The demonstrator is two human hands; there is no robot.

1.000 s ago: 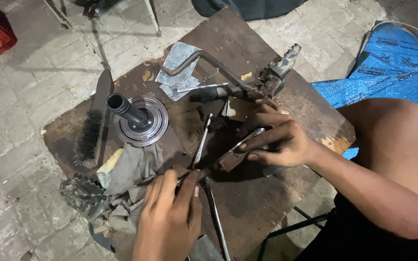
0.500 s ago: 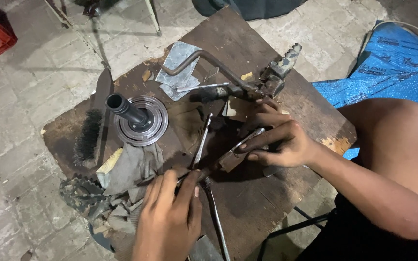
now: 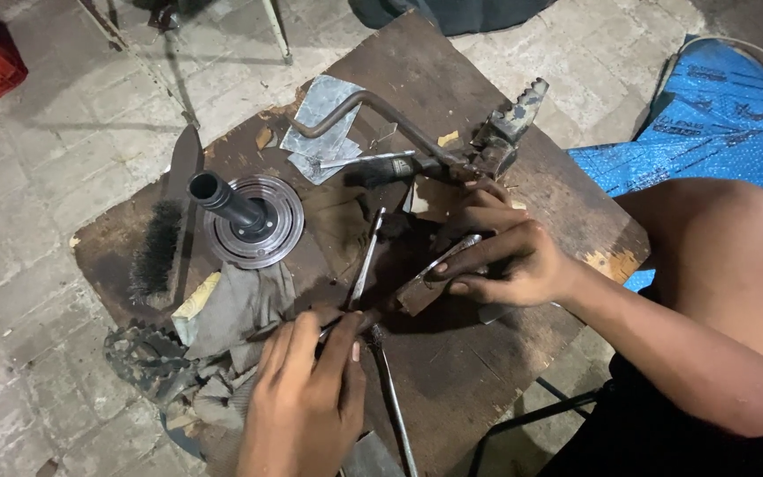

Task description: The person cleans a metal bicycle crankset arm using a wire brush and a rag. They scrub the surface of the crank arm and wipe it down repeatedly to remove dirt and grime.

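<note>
My left hand (image 3: pixel 306 393) is closed around a thin metal tool (image 3: pixel 366 265) whose shaft runs up and to the right across the wooden board (image 3: pixel 452 79). My right hand (image 3: pixel 505 256) presses on and grips a flat metal part (image 3: pixel 426 281) in the middle of the board, fingers spread over it. The tool's lower end meets that part near my left fingertips. A second thin rod (image 3: pixel 392 397) runs down from there toward the board's near edge.
A round metal hub with an upright shaft (image 3: pixel 245 216) stands at the left. Beside it lie a wire brush (image 3: pixel 165 234), a grey rag (image 3: pixel 240 309) and a toothed sprocket (image 3: pixel 143 358). A bent lever with a footpeg (image 3: pixel 487 141) lies at the back. A blue sheet (image 3: pixel 717 124) lies at the right.
</note>
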